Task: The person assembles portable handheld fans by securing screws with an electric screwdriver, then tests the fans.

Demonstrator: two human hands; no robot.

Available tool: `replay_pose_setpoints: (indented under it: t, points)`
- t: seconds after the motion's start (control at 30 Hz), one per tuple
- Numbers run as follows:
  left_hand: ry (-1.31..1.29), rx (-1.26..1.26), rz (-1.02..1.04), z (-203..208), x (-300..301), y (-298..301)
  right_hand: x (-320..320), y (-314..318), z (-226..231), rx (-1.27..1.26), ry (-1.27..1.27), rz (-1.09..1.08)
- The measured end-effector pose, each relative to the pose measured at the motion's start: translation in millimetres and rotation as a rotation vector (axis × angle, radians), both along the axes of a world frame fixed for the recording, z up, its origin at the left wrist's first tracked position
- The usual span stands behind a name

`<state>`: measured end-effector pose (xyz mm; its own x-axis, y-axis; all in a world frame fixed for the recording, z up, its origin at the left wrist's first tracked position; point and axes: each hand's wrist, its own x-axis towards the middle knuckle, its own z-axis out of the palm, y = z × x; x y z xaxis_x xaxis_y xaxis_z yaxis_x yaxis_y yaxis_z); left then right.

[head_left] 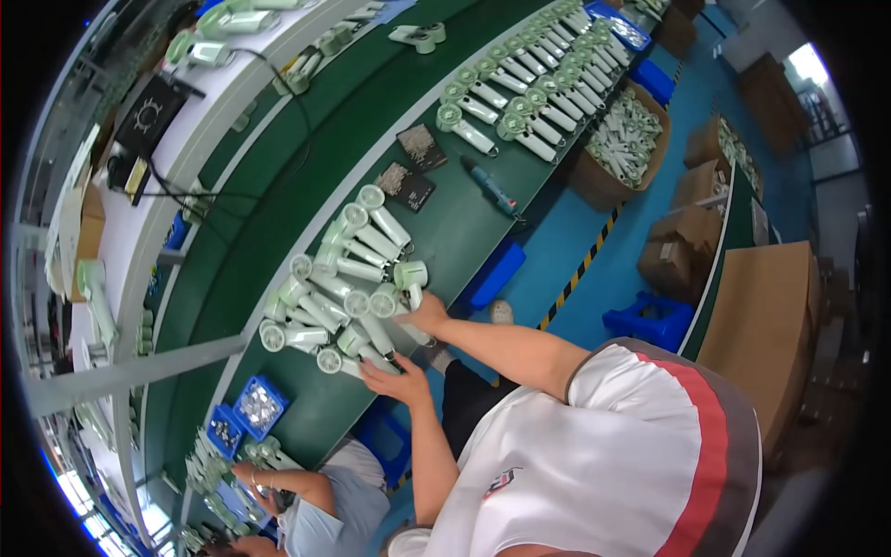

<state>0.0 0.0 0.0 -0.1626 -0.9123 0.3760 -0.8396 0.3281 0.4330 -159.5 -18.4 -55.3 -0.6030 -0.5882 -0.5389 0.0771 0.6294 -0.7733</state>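
Observation:
A cluster of pale green and white handheld fans (pixel 320 302) lies on the green workbench in front of me. My right hand (pixel 426 314) is closed at the cluster's right side, around the short white handle of a handheld fan (pixel 410 275) whose round head points up. At the near edge of the cluster is my left hand (pixel 395 381), its fingers stretched and thumb apart, touching the handle end of another fan (pixel 374 360). Fan handles partly hide the fingertips of both hands.
Two dark printed cards (pixel 406 186) and a teal electric screwdriver (pixel 489 186) lie beyond the cluster. Rows of fans (pixel 529 74) fill the bench's far end. Blue parts trays (pixel 259 407) sit near a co-worker (pixel 325 511) at left. A carton of fans (pixel 626 144) stands right.

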Motion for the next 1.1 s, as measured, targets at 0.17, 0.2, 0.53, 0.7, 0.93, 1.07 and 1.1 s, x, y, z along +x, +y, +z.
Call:
replay_pose_setpoints:
  t: [0.17, 0.2, 0.53, 0.7, 0.93, 1.07, 1.1]
  points:
    - [0.314, 0.618, -0.023, 0.9, -42.6, 40.5, -13.6, -4.3, 11.8, 0.027, -0.045, -0.028]
    - [0.212, 0.566, -0.037, -10.1, -35.5, 39.6, -6.9, -7.3, 18.1, 0.041, -0.047, 0.01]
    - [0.599, 0.954, 0.236, -44.6, -69.5, 17.4, -12.6, -12.7, 16.7, 0.098, -0.041, 0.071]
    - [0.749, 0.919, 0.325, -52.1, -76.0, 21.8, -31.3, -11.5, 13.7, -0.031, 0.037, 0.197]
    - [0.673, 0.815, 0.393, -51.9, -71.6, 22.9, -49.8, -3.3, 3.9, -0.015, 0.206, 0.222]
    - [0.641, 0.794, 0.404, -51.7, -67.7, 27.7, -49.6, -2.4, 21.0, -0.005, 0.176, 0.252]
    - [0.636, 0.782, 0.393, -49.4, -70.3, 27.4, -50.1, -2.6, 19.6, -0.007, 0.191, 0.251]
